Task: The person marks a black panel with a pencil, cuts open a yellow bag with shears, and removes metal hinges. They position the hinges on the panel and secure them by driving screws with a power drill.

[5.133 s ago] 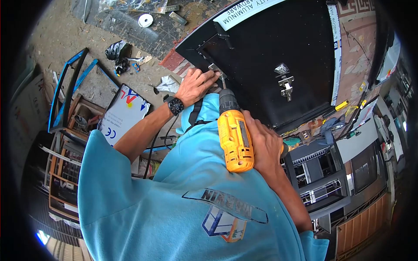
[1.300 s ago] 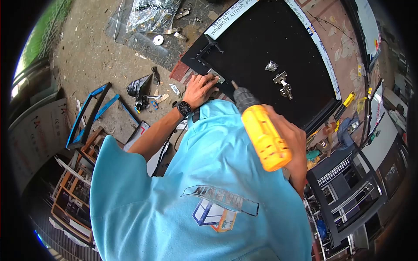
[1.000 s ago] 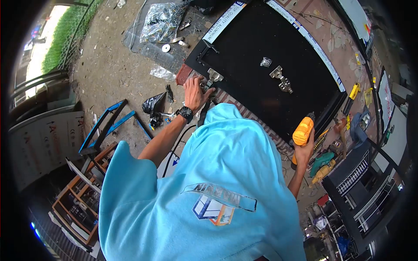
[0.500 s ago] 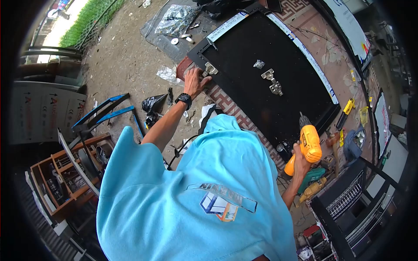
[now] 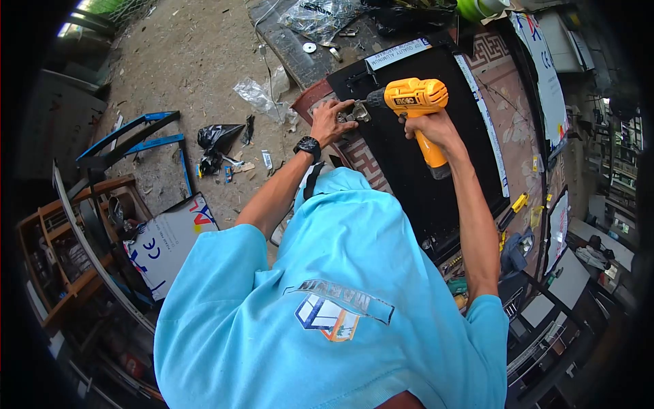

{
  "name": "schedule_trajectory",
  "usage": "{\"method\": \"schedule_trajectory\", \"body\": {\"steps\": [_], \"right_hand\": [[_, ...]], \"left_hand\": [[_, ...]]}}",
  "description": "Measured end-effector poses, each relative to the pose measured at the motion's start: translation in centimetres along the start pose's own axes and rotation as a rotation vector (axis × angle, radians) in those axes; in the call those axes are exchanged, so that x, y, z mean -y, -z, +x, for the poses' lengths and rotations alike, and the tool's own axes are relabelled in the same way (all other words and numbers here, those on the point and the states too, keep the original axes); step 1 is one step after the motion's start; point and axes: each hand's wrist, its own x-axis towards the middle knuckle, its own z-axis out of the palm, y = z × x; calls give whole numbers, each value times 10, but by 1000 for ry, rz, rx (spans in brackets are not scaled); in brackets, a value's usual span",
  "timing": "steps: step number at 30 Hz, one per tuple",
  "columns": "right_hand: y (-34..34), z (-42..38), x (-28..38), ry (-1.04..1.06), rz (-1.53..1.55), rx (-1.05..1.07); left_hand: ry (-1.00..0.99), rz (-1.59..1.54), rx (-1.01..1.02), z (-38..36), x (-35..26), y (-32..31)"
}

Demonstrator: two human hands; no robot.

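Observation:
My right hand (image 5: pixel 430 131) is wrapped around the handle of a yellow cordless drill (image 5: pixel 414 95). The drill lies level and points left, its bit end close to a metal cabinet hinge (image 5: pixel 361 113) at the edge of a black framed panel (image 5: pixel 398 163). Whether the bit touches a screw is too small to tell. My left hand (image 5: pixel 332 123), with a dark watch on its wrist, holds the hinge against the panel edge between index finger and thumb.
Behind the panel lie a clear plastic bag (image 5: pixel 320 17) and a white round piece (image 5: pixel 309 48). Crumpled plastic (image 5: pixel 262 95) and a black bag (image 5: pixel 218 138) are on the ground to the left. A yellow-handled tool (image 5: pixel 520 202) lies at right.
My right hand has brought the drill from the panel's near right corner up and left to the hinge. My left hand stays at the hinge. The view has shifted.

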Motion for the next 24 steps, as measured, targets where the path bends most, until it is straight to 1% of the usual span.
{"method": "schedule_trajectory", "body": {"steps": [2, 5, 8, 10, 11, 18, 24], "right_hand": [[-1, 10, 4, -62, -71, 3], [-1, 19, 3, -110, -132, 29], [-1, 24, -3, -110, -197, 22], [2, 27, -3, -121, -165, 33], [2, 27, -4, -130, -130, 40], [6, 26, -6, -136, -129, 59], [5, 22, 5, -104, -128, 25]], "left_hand": [[3, 22, -47, -3, 0, -4], [11, 12, -35, -3, 0, -5], [8, 12, -29, -3, -4, -2], [58, 15, 56, -3, -5, -1], [63, 11, 62, -5, -6, -1], [55, 23, 42, -5, -10, 2], [78, 28, 54, -4, -11, 2]]}}
